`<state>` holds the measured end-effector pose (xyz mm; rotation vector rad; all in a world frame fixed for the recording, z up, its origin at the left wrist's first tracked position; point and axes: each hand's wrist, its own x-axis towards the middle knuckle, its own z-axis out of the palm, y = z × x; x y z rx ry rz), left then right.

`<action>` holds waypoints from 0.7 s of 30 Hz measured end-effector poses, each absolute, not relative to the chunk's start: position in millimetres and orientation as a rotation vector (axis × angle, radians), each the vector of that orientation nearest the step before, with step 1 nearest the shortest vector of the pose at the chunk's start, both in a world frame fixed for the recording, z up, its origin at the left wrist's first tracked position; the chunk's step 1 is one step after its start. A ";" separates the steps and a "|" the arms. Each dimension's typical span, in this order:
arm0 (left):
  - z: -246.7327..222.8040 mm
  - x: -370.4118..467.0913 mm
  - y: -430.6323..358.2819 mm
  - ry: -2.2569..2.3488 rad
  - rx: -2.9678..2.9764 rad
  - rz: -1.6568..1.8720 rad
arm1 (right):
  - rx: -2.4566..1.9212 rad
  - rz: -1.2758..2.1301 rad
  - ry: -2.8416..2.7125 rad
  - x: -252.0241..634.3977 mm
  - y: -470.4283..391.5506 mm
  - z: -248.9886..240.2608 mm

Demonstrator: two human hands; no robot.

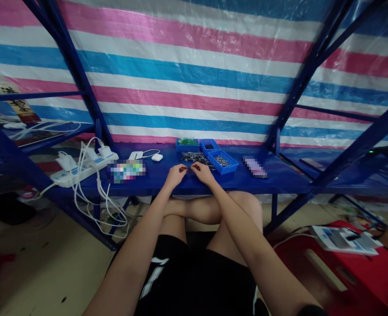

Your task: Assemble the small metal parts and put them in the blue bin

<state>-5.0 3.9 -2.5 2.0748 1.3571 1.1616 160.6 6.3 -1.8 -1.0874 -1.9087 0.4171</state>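
Both hands are close together over the front of a blue table. My left hand [176,174] has its fingers pinched on something too small to make out. A short gap to the right, my right hand [201,171] is also closed at the fingertips, and what it holds is hidden. Just behind them lies a loose pile of small dark and silvery pieces [194,157]. A blue tray [231,169] with similar metal pieces stands right of the pile. Behind are a blue tray [187,148] of green pieces and a smaller blue tray [210,149] with dark pieces.
On the left of the blue table [161,188] lie a phone [128,170], a white case [157,157] and a power strip [85,169] with tangled white cables. Another phone [254,167] is at right. Blue metal posts flank the table; a striped sheet [187,74] hangs behind.
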 end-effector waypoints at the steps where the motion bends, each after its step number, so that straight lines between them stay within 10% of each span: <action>1: -3.1 -5.0 4.5 1.358 2.073 1.153 | -1.083 0.420 -1.904 160.5 6.5 -2.0; 21: 2.3 -4.6 -0.3 1.471 2.135 1.146 | -1.137 0.398 -1.940 160.8 5.1 -1.4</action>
